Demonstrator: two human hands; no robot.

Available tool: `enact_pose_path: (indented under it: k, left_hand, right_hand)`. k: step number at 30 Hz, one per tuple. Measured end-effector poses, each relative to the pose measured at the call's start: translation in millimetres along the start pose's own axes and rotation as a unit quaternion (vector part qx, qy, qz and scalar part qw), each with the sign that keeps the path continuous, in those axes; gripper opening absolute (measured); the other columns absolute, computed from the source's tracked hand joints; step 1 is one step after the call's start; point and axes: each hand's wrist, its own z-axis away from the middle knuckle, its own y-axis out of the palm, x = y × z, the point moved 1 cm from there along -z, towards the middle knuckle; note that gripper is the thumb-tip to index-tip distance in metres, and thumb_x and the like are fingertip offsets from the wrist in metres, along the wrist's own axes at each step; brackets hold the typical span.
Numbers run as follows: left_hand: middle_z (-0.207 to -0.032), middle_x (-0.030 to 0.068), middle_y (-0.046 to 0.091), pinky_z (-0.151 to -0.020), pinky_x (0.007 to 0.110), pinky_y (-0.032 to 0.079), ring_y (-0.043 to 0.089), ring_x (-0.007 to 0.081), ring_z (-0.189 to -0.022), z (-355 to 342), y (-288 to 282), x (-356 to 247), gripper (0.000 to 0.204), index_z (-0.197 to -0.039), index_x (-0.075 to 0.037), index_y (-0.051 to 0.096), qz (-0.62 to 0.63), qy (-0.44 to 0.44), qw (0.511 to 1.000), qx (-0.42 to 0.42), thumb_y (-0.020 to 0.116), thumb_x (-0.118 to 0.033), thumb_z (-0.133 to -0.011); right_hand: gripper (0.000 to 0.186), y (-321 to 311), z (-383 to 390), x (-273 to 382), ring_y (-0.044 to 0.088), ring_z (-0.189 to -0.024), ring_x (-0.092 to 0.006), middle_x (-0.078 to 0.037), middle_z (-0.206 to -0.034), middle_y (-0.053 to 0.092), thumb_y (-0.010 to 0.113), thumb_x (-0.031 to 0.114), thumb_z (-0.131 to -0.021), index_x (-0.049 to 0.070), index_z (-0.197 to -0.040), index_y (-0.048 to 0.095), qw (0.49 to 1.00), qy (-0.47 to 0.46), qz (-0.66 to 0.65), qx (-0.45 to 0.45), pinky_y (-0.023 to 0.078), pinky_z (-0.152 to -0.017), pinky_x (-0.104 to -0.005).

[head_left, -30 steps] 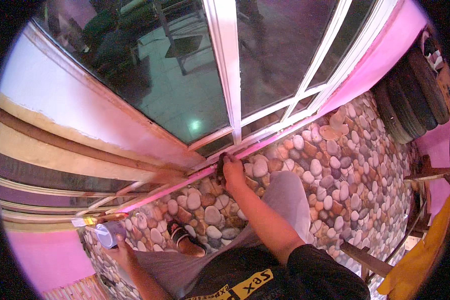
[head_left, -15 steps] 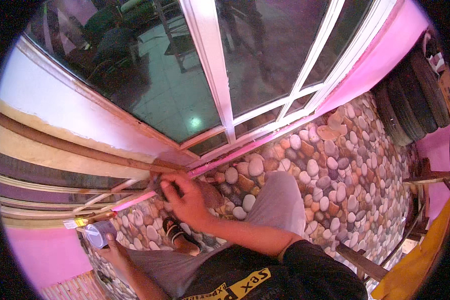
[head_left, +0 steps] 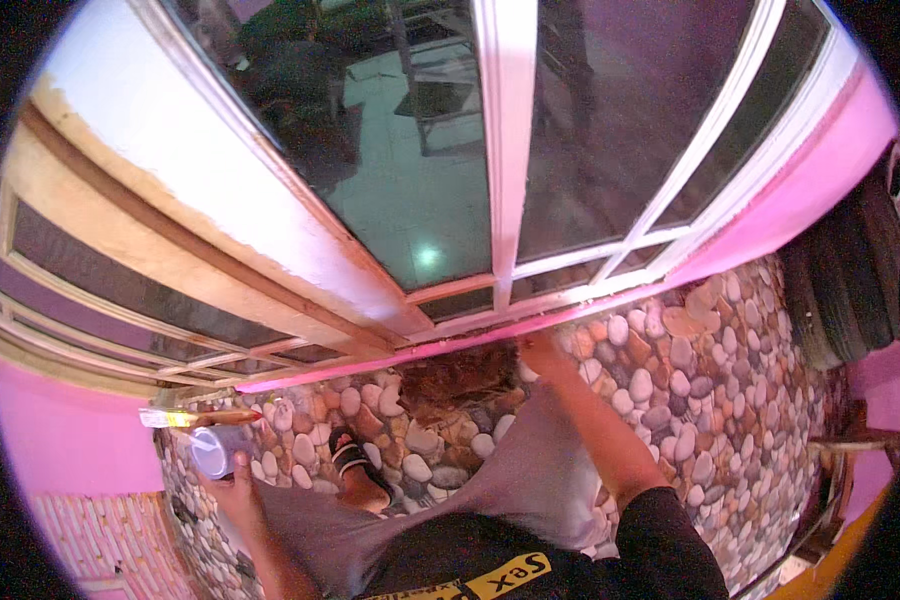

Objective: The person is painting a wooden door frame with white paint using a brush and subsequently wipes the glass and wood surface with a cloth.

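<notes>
My left hand (head_left: 232,486), at the lower left, is closed round a small tub (head_left: 212,452) with a pale bluish top. Just above the tub is a paintbrush (head_left: 232,416) with a brown handle and a yellow and white end; whether a finger also holds it I cannot see. My right arm reaches forward past my knee. My right hand (head_left: 540,356) is low by the pink strip under the white window frame (head_left: 505,230), its fingers blurred and partly dark. Left of it is a ragged dark brown patch (head_left: 458,382), whose kind I cannot make out.
A pebble-patterned surface (head_left: 650,400) spreads beneath me, with my sandalled foot (head_left: 360,475) on it. Stacked tyres (head_left: 830,290) stand at the right against a pink wall. Another pale window frame (head_left: 120,350) runs along the left, and wooden pieces (head_left: 850,445) are at the right.
My right hand has moved right, away from the left window post, to the base of the frame. The view has shifted left, and the paintbrush and dark brown patch show more fully.
</notes>
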Motion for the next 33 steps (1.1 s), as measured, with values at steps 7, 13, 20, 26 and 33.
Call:
enact_pose_path:
  k: [7, 13, 20, 26, 33]
  left_hand:
    - [-0.124, 0.0105, 0.052, -0.098, 0.035, 0.042, 0.053, 0.0197, -0.112, 33.8, -2.4, -2.8, 0.079, -0.136, 0.001, 0.038, 0.056, 0.026, 0.996, 0.058, 0.083, -0.018, -0.074]
    - [-0.110, 0.0052, 0.058, -0.091, 0.032, 0.046, 0.056, 0.0142, -0.103, 53.5, 27.6, -32.2, 0.069, -0.123, -0.002, 0.048, 0.103, -0.021, 0.977, 0.186, 0.086, -0.019, -0.068]
    - [-0.104, 0.0072, 0.063, -0.091, 0.034, 0.048, 0.060, 0.0175, -0.100, 60.2, 73.4, -52.8, 0.067, -0.119, -0.002, 0.053, 0.077, 0.153, 0.935, 0.310, 0.087, -0.024, -0.066]
    - [-0.115, 0.0131, 0.060, -0.102, 0.042, 0.039, 0.053, 0.0300, -0.115, 61.4, 90.0, -53.1, 0.062, -0.119, -0.004, 0.057, 0.089, 0.232, 0.905, 0.345, 0.086, -0.022, -0.067]
    - [-0.123, 0.0149, 0.057, -0.103, 0.043, 0.039, 0.052, 0.0321, -0.120, 51.7, 108.9, -43.1, 0.070, -0.126, -0.007, 0.054, 0.168, 0.279, 0.839, 0.435, 0.087, -0.022, -0.066]
  right_hand:
    - [0.030, -26.3, 9.1, 29.2, 0.067, -0.091, -0.0284, -0.016, -0.101, 0.068, 0.058, 0.029, -0.094, 0.006, -0.114, 0.062, 0.994, -0.100, 0.010, 0.049, 0.053, -0.083, -0.0388]
    - [0.034, -59.7, 74.4, 192.9, 0.061, -0.101, -0.0163, -0.007, -0.106, 0.067, 0.052, 0.030, -0.101, 0.005, -0.122, 0.060, 0.927, -0.110, -0.304, 0.190, 0.046, -0.094, -0.0331]
    - [0.040, -66.3, 103.7, 264.3, 0.054, -0.114, -0.0176, -0.010, -0.119, 0.060, 0.046, 0.024, -0.103, 0.006, -0.138, 0.049, 0.871, -0.232, -0.382, 0.204, 0.041, -0.100, -0.0333]
    - [0.030, -78.6, 109.7, 277.8, 0.061, -0.102, -0.0175, -0.008, -0.106, 0.066, 0.056, 0.020, -0.098, 0.003, -0.123, 0.061, 0.895, -0.189, -0.368, 0.166, 0.045, -0.093, -0.0312]
    - [0.022, -69.7, 116.8, 274.5, 0.064, -0.096, -0.0166, -0.010, -0.102, 0.069, 0.064, 0.016, -0.093, 0.002, -0.110, 0.066, 0.935, -0.152, -0.286, 0.141, 0.050, -0.086, -0.0312]
